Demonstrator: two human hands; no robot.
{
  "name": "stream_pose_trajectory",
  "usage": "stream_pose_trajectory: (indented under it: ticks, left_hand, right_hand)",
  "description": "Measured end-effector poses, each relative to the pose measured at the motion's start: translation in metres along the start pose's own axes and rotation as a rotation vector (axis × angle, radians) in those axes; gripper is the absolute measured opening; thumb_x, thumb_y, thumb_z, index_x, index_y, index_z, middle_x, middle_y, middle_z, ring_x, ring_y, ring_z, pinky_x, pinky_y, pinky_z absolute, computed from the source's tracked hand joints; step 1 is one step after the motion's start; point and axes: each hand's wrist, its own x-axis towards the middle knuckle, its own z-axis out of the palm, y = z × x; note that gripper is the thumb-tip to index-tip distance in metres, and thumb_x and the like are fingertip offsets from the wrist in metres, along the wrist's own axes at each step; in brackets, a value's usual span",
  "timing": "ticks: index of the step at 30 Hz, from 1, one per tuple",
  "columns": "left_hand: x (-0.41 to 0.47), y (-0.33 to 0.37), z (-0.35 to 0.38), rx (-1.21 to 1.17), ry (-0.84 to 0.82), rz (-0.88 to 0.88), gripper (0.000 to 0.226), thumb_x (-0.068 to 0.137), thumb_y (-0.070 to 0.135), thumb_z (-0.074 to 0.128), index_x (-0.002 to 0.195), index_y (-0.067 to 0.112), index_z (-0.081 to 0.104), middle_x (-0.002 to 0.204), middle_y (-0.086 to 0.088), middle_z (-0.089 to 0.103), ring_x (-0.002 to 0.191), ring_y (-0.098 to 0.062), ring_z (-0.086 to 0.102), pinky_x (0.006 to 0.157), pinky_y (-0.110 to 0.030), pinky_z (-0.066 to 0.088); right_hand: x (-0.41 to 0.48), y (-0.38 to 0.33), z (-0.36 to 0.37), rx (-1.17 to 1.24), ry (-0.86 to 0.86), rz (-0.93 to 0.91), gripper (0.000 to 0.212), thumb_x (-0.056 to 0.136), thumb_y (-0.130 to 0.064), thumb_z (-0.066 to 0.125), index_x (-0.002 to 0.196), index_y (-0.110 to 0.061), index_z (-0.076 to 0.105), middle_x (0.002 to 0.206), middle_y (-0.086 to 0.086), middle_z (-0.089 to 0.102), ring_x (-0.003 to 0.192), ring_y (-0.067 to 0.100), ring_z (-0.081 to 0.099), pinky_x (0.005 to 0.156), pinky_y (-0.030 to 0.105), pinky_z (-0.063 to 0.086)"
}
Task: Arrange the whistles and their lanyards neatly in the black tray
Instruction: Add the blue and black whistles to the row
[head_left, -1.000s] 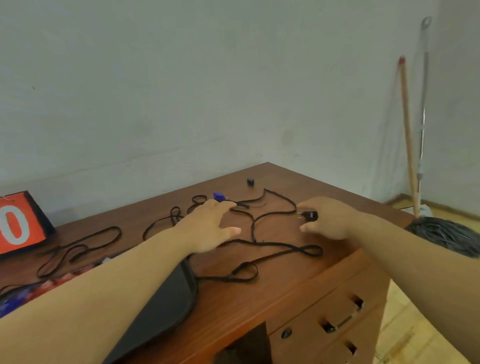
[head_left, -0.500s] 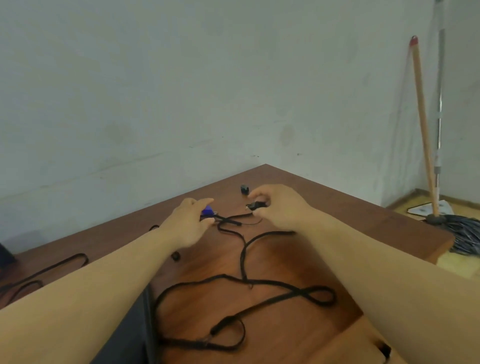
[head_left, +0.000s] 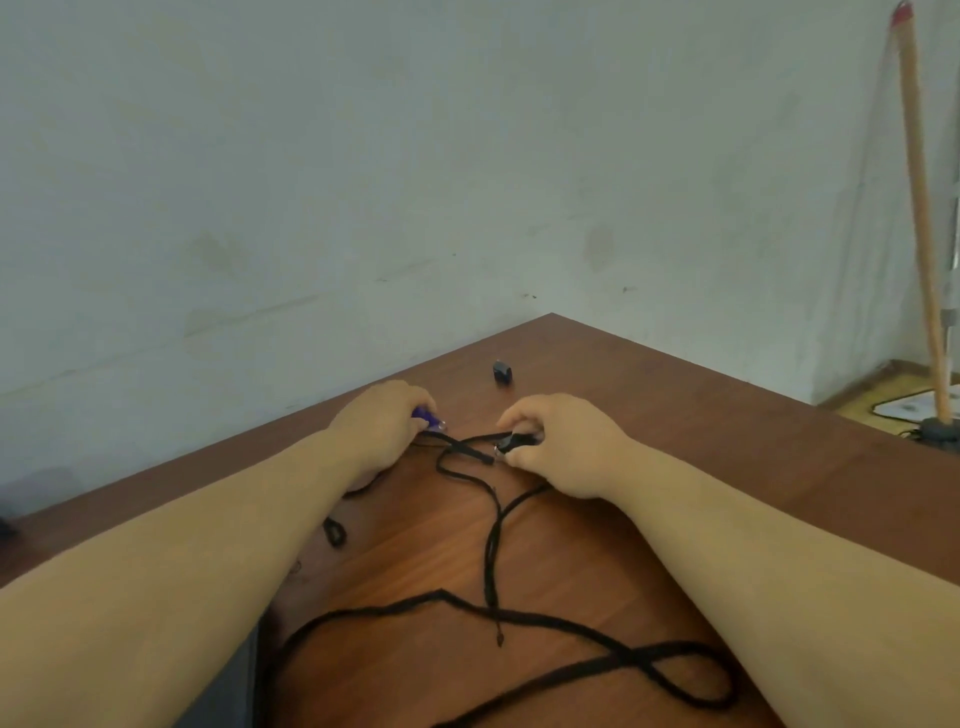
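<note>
Both grips clamped.
We pinch the blue plastic whistle in the left hand, the black whistle in the right hand; black cord lanyards trail toward us over the wooden desk.

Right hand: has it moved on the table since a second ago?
Yes. The right hand has shifted left, closer to the small black object lying near the table corner.

A purple whistle, black whistles and black lanyards lie on a reddish-brown wooden table.
</note>
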Motion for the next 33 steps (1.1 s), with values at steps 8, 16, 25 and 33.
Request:
stream_pose_trajectory:
  ticks: [8, 16, 25, 33]
  left_hand:
    - [-0.06, 0.004, -0.063, -0.111, 0.313, 0.021, 0.025, 0.103, 0.033, 0.055, 0.124, 0.033, 0.067, 0.114, 0.004, 0.065, 0.108, -0.02, 0.056, 0.096, -0.042, 0.046]
    - [-0.207, -0.041, -0.103, -0.202, 0.144, 0.017, 0.019, 0.099, 0.041, 0.059, 0.115, 0.043, 0.068, 0.106, 0.023, 0.062, 0.1, 0.002, 0.058, 0.094, -0.028, 0.049]
    - [-0.316, -0.113, -0.11, -0.281, 0.015, -0.18, 0.018, 0.098, 0.042, 0.061, 0.114, 0.047, 0.068, 0.112, 0.026, 0.063, 0.102, 0.003, 0.061, 0.096, -0.028, 0.052]
    - [-0.353, -0.161, -0.088, -0.338, 0.091, -0.268, 0.022, 0.104, 0.036, 0.052, 0.121, 0.048, 0.061, 0.121, 0.026, 0.058, 0.11, 0.003, 0.055, 0.096, -0.022, 0.043]
  right_hand:
    - [-0.007, -0.007, -0.001, -0.071, 0.026, -0.04, 0.029, 0.092, -0.036, 0.072, 0.119, -0.042, 0.065, 0.104, -0.023, 0.061, 0.094, 0.001, 0.055, 0.083, 0.021, 0.043]
    - [-0.026, -0.054, -0.001, -0.344, 0.005, -0.123, 0.031, 0.097, -0.038, 0.064, 0.128, -0.04, 0.064, 0.126, -0.018, 0.068, 0.111, 0.01, 0.063, 0.095, 0.028, 0.051]
    - [-0.055, -0.193, 0.046, -0.093, -0.249, -0.372, 0.02, 0.088, -0.035, 0.075, 0.108, -0.035, 0.075, 0.108, -0.02, 0.072, 0.097, -0.003, 0.061, 0.087, 0.021, 0.048]
    - [-0.06, -0.305, 0.094, -0.183, -0.802, -0.369, 0.034, 0.084, -0.031, 0.082, 0.115, -0.023, 0.071, 0.113, -0.004, 0.074, 0.106, 0.012, 0.068, 0.098, 0.033, 0.052]
